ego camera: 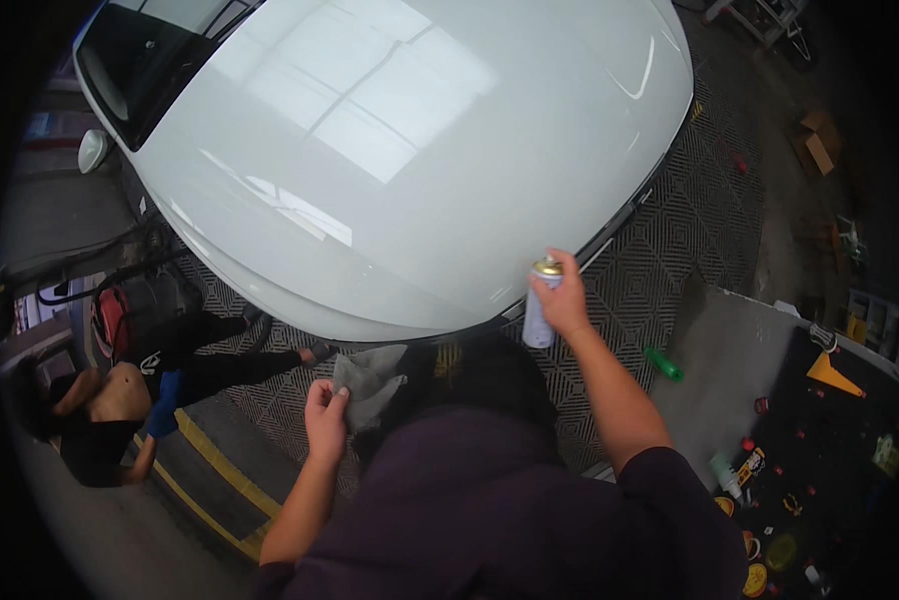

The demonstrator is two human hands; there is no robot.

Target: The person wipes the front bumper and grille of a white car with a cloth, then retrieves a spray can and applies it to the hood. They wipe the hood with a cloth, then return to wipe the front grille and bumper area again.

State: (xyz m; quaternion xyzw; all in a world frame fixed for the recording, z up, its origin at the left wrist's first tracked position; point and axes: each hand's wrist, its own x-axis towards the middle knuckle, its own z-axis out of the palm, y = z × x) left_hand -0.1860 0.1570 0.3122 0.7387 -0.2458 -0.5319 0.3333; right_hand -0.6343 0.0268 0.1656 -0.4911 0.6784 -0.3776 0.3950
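My right hand [564, 300] is closed around an aerosol spray can [539, 319] with a gold-coloured top, its index finger on the nozzle. The can is held upright beside the front edge of a white car's hood [419, 225]. Lower and to the left, my left hand [328, 420] pinches a thin grey cloth [369, 386] between thumb and fingers; the cloth hangs loosely near the car's front corner. Ceiling lights reflect on the glossy hood.
A person [111, 405] with a blue cloth stands at left beside a red-and-black machine [115, 319]. At right, a grey-and-black surface [719, 330] bears a green bottle [663, 364], a yellow tool [836, 375] and several small items. Patterned grating [637, 285] covers the floor; a cardboard box [819, 146] lies beyond.
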